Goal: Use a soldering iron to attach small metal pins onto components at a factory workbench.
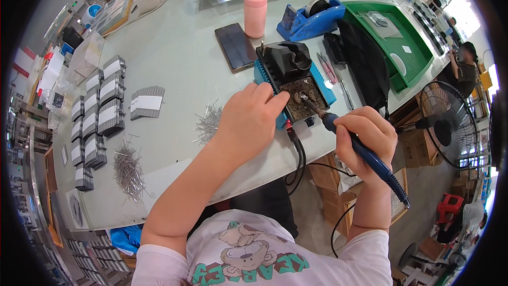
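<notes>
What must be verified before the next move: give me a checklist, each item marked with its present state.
1. Soldering iron held by its handle in the right hand: ok.
2. Iron's tip over the tray of the blue-and-black station: ok; whether it touches the contents, cannot tell.
3. Left hand well away from the tip: not ok, I'd say; its fingers are at the station's left edge, close by.
4. Tip's heat: cannot tell.
5. Phone and pink container apart from the tip: ok, both lie beyond the left hand.
</notes>
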`<state>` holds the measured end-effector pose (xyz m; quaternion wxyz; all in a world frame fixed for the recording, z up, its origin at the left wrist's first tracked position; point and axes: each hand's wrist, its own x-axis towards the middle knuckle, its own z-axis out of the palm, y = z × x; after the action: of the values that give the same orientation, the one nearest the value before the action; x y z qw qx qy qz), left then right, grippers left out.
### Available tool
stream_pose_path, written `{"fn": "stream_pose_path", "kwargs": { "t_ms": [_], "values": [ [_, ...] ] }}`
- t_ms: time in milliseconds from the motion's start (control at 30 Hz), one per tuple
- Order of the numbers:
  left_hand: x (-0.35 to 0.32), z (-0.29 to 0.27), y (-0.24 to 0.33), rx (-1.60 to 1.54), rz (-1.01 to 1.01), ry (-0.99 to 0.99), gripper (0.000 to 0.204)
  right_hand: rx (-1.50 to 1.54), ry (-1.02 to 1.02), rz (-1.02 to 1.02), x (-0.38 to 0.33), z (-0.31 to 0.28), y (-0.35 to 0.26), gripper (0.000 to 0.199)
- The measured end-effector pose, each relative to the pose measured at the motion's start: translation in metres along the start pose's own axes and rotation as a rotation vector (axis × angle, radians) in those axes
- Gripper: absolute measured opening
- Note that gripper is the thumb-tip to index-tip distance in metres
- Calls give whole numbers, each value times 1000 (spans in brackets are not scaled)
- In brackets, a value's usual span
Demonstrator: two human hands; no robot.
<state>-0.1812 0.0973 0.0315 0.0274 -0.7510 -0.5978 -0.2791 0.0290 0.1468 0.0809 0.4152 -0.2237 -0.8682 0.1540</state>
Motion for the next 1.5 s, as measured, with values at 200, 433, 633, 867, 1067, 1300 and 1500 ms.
{"fn": "stream_pose_path", "kwargs": {
  "t_ms": [200,433,633,867,1067,1300,1500],
  "values": [
    [-1,2,-1,9,21,20,37,3,0,1,-3,0,1,8],
    [-1,2,-2,9,39,39,33,20,22,-11,-3,0,3,7],
    [0,3,-1,21,41,37,32,9,16,-8,-3,-1,5,7],
    [-1,4,-3,21,39,35,31,31,103,-1,-7,-4,7,5],
    [-4,0,2,-35,7,19,41,620,710,513,-38,-3,21,19],
    [-23,-21,9,-130,27,65,46,1741,835,1213,-70,27,38,27],
    [-60,-41,13,-166,0,104,44,1943,783,1234,-79,36,25,30]
  ]
}}
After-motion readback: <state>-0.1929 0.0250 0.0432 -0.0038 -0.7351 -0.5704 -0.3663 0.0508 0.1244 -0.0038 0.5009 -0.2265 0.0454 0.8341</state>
